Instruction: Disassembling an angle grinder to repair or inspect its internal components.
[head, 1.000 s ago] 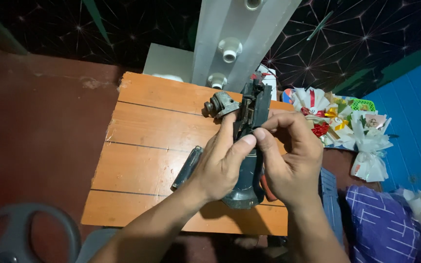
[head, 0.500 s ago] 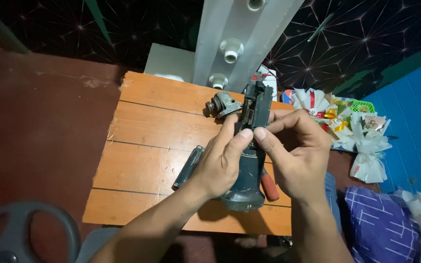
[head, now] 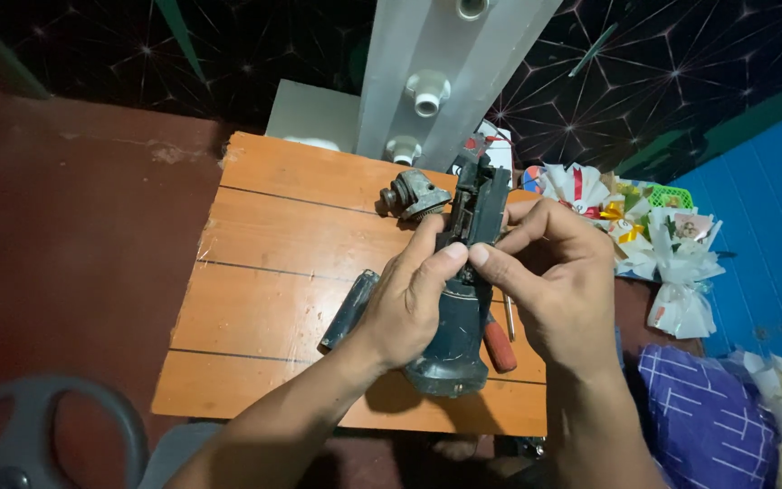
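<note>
Moved: compared with a second ago, both hands and the tool body sit a little lower over the surface, and the right fingers have shifted from the side of the housing to its front edge.
Left hand [head: 409, 303]: wrapped round the middle of the tool body [head: 456, 312], thumb up against the open housing; clamped on it, probably to keep it from turning.
Right hand [head: 558, 290]: fingertips pinched together at the housing just beside the left thumb; whether a small part sits between them cannot be told.
Tool body: a dark motor housing held upright, wide end resting on the wooden surface [head: 264, 272], open end pointing away from the person.
Gear head [head: 415, 195]: loose metal piece lying just beyond the hands, apart from the body.
Dark cylinder [head: 348, 311]: lies flat just left of the left hand.
Screwdriver [head: 498, 342]: red handle below the right hand, partly hidden by the body.
Around: pale post with round fittings [head: 427, 91] beyond the surface; wrapped bouquets [head: 672, 240] to the right.
In the way: nothing lies between the two hands; the body hides the near edge of the surface.
</note>
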